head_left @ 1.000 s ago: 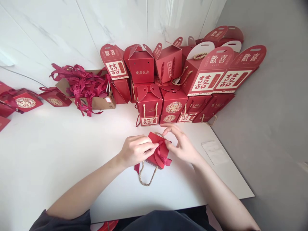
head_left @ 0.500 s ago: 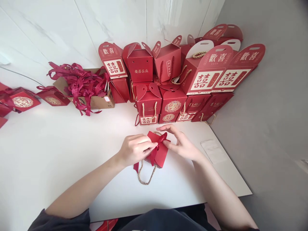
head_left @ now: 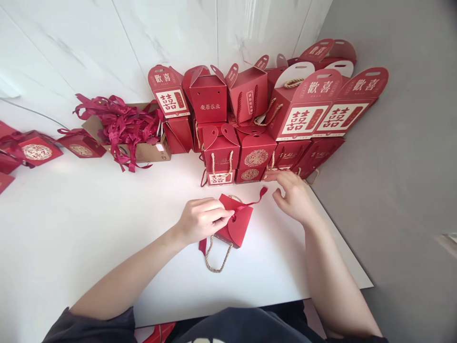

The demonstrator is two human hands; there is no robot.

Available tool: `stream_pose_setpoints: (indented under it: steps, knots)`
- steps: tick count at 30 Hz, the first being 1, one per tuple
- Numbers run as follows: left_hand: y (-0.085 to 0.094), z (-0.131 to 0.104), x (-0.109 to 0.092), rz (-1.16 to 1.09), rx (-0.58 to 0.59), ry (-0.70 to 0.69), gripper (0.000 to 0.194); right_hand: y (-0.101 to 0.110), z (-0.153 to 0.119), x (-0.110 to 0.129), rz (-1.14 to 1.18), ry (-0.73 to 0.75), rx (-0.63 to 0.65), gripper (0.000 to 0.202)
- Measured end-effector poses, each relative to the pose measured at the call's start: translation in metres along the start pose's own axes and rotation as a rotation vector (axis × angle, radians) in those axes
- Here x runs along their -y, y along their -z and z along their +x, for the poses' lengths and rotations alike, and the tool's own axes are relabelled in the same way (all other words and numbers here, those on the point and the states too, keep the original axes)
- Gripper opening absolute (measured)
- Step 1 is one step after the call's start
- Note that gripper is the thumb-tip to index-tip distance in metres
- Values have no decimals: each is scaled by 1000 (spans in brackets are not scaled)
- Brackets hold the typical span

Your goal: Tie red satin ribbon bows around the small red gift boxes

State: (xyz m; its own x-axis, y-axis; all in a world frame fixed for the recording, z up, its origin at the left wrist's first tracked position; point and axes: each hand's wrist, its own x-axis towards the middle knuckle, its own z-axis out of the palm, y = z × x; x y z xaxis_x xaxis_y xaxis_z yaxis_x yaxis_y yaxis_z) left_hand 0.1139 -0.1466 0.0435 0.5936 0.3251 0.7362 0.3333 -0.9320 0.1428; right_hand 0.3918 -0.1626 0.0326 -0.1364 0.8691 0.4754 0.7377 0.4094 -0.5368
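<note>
A small red box (head_left: 242, 227) stands on the white table in front of me, with a beige rope handle (head_left: 215, 270) lying toward me. My left hand (head_left: 202, 220) pinches the red ribbon at the top of the box. One ribbon end (head_left: 263, 192) stretches out to the upper right, and another hangs at the box's left side. Off to the right, my right hand (head_left: 295, 197) is apart from box and ribbon, its fingers spread near the stacked boxes.
Stacked red gift boxes (head_left: 220, 151) line the back of the table (head_left: 89, 238). Left of them sits a cardboard box (head_left: 152, 152) heaped with red ribbons (head_left: 124, 126). More red boxes (head_left: 37, 148) stand far left. A grey wall (head_left: 400, 190) rises on the right.
My right hand has moved right and away from the box, letting go of the ribbon. That ribbon end now extends to the upper right. My left hand has hardly moved.
</note>
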Motion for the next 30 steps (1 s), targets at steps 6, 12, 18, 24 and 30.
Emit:
stream_pose_setpoints:
  steps: [6,12,18,24,30]
  knots:
    - [1,-1,3,4,24,-26,7,-7,4,35,505,25,441,26]
    - [4,2,1,-39,55,25,13,-29,10,56,463,157,345,15]
    - [5,3,0,-188,185,163,14,-20,10,56,431,39,352,31]
    - [8,4,-2,-235,243,210,12,-13,11,53,869,-141,554,9]
    - [29,13,-1,-510,490,649,27,-19,4,46,935,-214,551,20]
